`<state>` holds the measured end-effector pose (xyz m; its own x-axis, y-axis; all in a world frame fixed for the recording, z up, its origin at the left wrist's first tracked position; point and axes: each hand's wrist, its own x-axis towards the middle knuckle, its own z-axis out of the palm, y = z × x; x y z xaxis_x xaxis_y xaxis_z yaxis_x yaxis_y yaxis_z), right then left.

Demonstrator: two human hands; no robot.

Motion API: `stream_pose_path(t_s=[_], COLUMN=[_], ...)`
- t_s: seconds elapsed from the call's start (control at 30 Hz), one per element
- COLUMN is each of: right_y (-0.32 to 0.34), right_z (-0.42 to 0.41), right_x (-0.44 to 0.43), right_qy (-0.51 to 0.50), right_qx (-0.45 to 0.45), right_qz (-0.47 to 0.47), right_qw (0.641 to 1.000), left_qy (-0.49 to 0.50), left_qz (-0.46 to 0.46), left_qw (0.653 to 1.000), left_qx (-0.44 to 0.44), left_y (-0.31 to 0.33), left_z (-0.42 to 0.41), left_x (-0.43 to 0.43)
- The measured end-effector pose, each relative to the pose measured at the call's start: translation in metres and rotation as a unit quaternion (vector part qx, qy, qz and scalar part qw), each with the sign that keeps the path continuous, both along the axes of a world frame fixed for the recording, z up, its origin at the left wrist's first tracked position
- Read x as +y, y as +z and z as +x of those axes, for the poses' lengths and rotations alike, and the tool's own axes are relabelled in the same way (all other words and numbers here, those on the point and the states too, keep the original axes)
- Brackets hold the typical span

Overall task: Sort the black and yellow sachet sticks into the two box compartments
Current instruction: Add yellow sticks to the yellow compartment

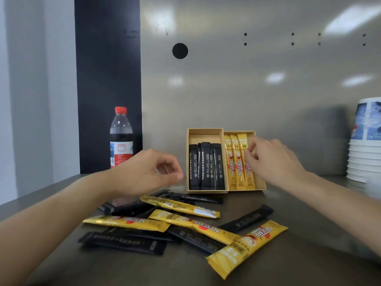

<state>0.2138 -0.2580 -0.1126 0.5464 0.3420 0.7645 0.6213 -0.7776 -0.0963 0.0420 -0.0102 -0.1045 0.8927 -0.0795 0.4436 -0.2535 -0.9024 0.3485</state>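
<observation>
**Sachets part sorted, right hand at the yellow side**

Cardboard box (207, 191) stands on the steel counter (299, 254), split in two. Its left compartment (204, 138) holds about five black sticks (206, 168) packed on edge. Its right compartment (259, 181) holds three yellow Nescafé sticks (235, 162) lying side by side. In front of the box lies the unsorted pile, loose yellow sticks (245, 246) and loose black sticks (247, 219) crossed over one another.

The right hand (274, 162) hangs over the box's right compartment, thumb and forefinger bent down onto the yellow stick nearest the right wall. Whether they pinch it or only press it flat cannot be told. The left hand (144, 172) hovers just left of the box, fingers loosely curled with nothing in them.

The sticks look light, thin and floppy, and their glossy film will probably slide on steel and on each other. The powder-filled middle looks plump and the crimped ends flat, so a pinch across the middle or at one end should lift a stick. Taking the topmost first should keep its neighbours from dragging along.

The left hand and forearm cover the pile in front and to the left of the box, so its black sticks, dark on dark, cannot be counted. The right hand hides part of the box's right wall and whatever room remains there. Print on the black sticks is too small to read. A cola bottle (121, 139) stands left of the box. A stack of paper cups (365, 157) to its right is cut off by the frame edge.
</observation>
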Motion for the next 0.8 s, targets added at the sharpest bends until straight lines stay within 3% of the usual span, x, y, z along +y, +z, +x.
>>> stream_pose_path(t_s=[0.13, 0.23, 0.5, 0.8], right_y=[0.008, 0.002, -0.012, -0.016], right_z=[-0.029, -0.053, -0.075, -0.071], right_x=[0.012, 0.026, 0.038, 0.04], right_qy=[0.101, 0.168, 0.25, 0.245], right_qx=[-0.02, -0.021, 0.014, 0.043], right_qz=[0.021, -0.034, -0.13, -0.115], right_qw=[0.994, 0.985, 0.959, 0.962], left_qy=[-0.015, -0.007, -0.016, -0.032], left_qz=[0.003, 0.021, 0.036, 0.038], left_qw=[0.992, 0.978, 0.975, 0.973], left_qx=[0.129, 0.207, 0.218, 0.223], left_y=[0.005, 0.005, 0.005, 0.003], left_z=[-0.005, -0.006, -0.004, -0.005], left_x=[0.004, 0.007, 0.01, 0.011])
